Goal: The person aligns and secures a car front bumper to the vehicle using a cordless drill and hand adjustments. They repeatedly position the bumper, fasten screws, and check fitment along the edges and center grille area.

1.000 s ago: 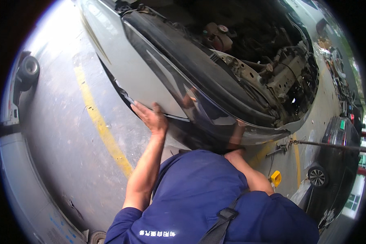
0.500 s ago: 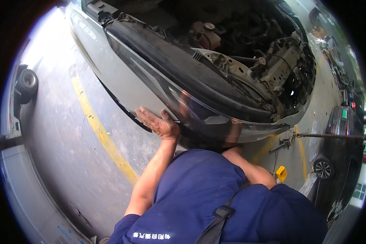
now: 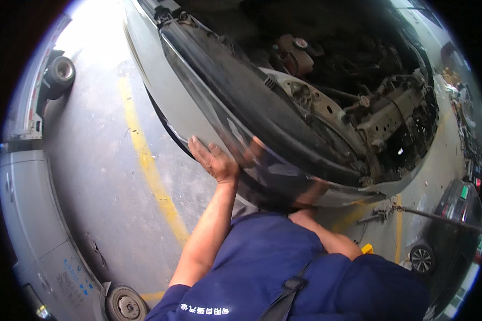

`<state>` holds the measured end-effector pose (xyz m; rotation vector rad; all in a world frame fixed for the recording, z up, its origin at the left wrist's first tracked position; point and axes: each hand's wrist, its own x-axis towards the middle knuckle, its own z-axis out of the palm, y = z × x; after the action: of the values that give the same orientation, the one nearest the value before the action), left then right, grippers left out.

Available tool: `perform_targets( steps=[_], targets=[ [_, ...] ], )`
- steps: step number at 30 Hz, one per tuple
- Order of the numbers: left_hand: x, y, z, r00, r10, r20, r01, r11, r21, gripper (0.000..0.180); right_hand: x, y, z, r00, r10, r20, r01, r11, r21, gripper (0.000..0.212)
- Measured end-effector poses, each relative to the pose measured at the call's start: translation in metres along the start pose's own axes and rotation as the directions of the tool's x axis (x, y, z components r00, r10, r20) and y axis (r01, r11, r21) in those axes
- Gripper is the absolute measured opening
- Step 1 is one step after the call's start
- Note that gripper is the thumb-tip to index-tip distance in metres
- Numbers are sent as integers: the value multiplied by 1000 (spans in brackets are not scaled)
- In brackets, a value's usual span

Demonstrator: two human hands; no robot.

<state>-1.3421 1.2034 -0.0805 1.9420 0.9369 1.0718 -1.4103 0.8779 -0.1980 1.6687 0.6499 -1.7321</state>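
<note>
Left hand (image 3: 215, 160) flat at centre, fingers loosely spread, gripping nothing, on the silver-grey metal fender (image 3: 179, 104), right hand (image 3: 303, 215) low-centre, finger state untellable, and it looks part-done: fender against the car, cluttered dark engine bay (image 3: 393, 117) upper right uncovered.

I can see the person's left arm (image 3: 210, 227) reaching up from the bottom of the frame, a bit left of the middle. It leans to the right as it goes up to the wrist (image 3: 228, 183). The left hand (image 3: 218, 163) is flat and open, with its fingers (image 3: 197, 149) pointing to the upper left. The right arm (image 3: 334, 239) comes from the lower right and slants up to the left. Only a bit of the right hand (image 3: 302, 215) shows, below the middle, so I can't tell how it is bent.
</note>
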Motion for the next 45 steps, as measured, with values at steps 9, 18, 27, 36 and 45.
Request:
perform_targets(
  steps=[9, 18, 27, 36, 45],
  targets=[
    [33, -35, 5, 993, 25, 113, -26, 1000, 8, 60, -57, 11, -11, 819, -140, -556, 259, 955, 142, 31],
    [64, -49, 12, 998, 15, 58, -13, 999, -33, 78, -14, -5, -28, 957, 236, -167, -186, 945, 270, 39],
    [56, -51, 19, 985, 145, 92, -148, 988, 34, 81, -12, 19, -8, 924, 318, -213, -99, 737, 669, 38],
    [73, -67, 15, 990, 98, 105, -86, 991, -107, 79, 9, 15, 2, 559, 732, 389, 666, -676, 315, 41],
    [94, -99, 9, 979, 147, 140, -127, 982, -141, 79, -63, 119, 62, 110, 706, 699, 893, -378, 242, 39]
  ],
)
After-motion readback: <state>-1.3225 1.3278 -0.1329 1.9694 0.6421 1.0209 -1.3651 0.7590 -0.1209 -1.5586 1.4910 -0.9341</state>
